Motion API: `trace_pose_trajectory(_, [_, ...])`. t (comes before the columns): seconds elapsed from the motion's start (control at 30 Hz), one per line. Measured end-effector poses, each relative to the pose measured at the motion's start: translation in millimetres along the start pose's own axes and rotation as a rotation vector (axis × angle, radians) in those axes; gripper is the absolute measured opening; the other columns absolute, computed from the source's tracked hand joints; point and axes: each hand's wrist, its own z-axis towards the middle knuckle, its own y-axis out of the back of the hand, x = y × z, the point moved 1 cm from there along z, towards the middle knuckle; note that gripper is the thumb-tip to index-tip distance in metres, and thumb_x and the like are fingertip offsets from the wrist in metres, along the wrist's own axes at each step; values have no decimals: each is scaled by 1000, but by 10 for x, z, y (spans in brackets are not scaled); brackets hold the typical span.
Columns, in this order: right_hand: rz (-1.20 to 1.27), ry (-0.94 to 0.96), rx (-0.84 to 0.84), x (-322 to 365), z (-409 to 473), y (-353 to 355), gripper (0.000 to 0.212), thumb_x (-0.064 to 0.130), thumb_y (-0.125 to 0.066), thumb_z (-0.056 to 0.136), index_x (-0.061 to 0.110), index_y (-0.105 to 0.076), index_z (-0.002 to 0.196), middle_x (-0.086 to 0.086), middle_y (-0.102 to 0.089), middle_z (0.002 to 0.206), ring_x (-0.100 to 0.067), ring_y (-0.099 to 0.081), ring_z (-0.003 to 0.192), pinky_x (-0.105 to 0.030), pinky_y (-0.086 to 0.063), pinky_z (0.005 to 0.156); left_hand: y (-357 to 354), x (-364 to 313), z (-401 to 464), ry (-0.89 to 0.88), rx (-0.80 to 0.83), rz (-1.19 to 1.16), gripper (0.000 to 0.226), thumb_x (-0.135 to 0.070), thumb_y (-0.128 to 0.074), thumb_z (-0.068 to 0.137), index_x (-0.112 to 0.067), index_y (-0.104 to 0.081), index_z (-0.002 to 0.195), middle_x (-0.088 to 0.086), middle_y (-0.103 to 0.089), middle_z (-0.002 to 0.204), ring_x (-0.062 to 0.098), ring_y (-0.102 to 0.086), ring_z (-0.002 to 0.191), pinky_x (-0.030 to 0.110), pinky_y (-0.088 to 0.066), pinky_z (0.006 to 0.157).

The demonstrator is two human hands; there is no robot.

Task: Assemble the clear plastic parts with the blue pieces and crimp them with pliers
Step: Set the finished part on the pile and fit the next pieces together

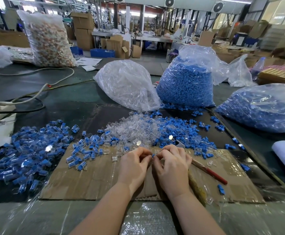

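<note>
Head view, taken downward across the bench (73,109), showed a job judged well begun but far from finished. Three large bags of stock were counted at the upper middle and right of the frame: one bag of clear plastic parts (126,85) and two bags of blue pieces (187,85), the second (260,109) lying at the right edge. A fourth bag of pale orange parts (48,39) was seen at the upper left. At centre left a heap of assembled units (31,153), too many to count, was spread out; a loose mix of clear and blue parts (138,129) remained at centre. One pair of pliers (208,170), with red handles, lay on the cardboard sheet (87,180), partly tucked under the right hand (170,165). A single blue piece (153,155) was pinched between the curled fingers of the left hand (135,165) and those of the right, just below centre; whether a clear part was also held could not be told.
</note>
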Motion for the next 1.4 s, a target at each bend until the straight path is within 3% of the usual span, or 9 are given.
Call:
trace_pose_trajectory(0.1, [1,1,0,-3,-6,1,16,18,-77,75,13,-64,66,-1,-62,85,-27,-55,83,-37,-28,81,7,6,1,16,5,-30,27,-9,-66,84,-35,-62,73,-15,-65,70,-7,-58,67,7,-45,68])
trace_pose_trajectory(0.2, [25,5,-6,5,-10,26,16,23,-76,76,15,-65,69,0,-62,84,-26,-55,83,-41,-32,81,2,-5,-9,40,-6,-69,28,-8,-63,86,-34,-60,75,-12,-66,74,3,-63,74,14,-49,72])
trace_pose_trajectory(0.33, [32,45,-3,41,-15,45,13,21,-78,73,18,-68,79,2,-62,86,-24,-56,84,-43,-39,77,17,-29,-11,36,-19,-63,28,-9,-61,88,-37,-57,83,-11,-62,73,3,-58,70,6,-43,61])
trace_pose_trajectory(0.47, [56,35,35,44,-2,49,16,16,-75,74,21,-71,89,2,-61,89,-24,-55,88,-40,-34,81,31,-40,-14,27,7,-64,30,-10,-60,88,-39,-59,79,-10,-65,76,3,-61,74,9,-47,65])
trace_pose_trajectory(0.67, [70,24,139,41,33,57,16,25,-65,85,29,-70,100,6,-58,97,-18,-48,98,-34,-25,88,43,-64,-9,9,-8,-90,35,-6,-61,87,-39,-60,76,-13,-65,75,-7,-58,72,3,-41,63])
trace_pose_trajectory(1.0, [80,31,122,49,18,62,14,23,-68,84,26,-71,96,3,-60,96,-21,-52,96,-35,-26,87,54,-77,-19,4,-18,-91,30,-7,-64,85,-35,-61,75,-11,-65,71,-8,-57,68,3,-41,61])
trace_pose_trajectory(1.23, [70,35,136,40,13,67,14,28,-66,85,26,-71,99,3,-59,98,-20,-50,99,-35,-26,88,46,-76,-23,30,-10,-114,22,-6,-64,85,-28,-64,79,-5,-67,75,6,-61,72,7,-45,63])
trace_pose_trajectory(1.4, [66,40,144,43,9,72,14,28,-64,87,27,-70,100,4,-59,98,-19,-49,100,-33,-24,87,59,-77,-32,30,-10,-90,26,-7,-64,85,-31,-63,77,-8,-66,74,-1,-59,68,5,-42,62])
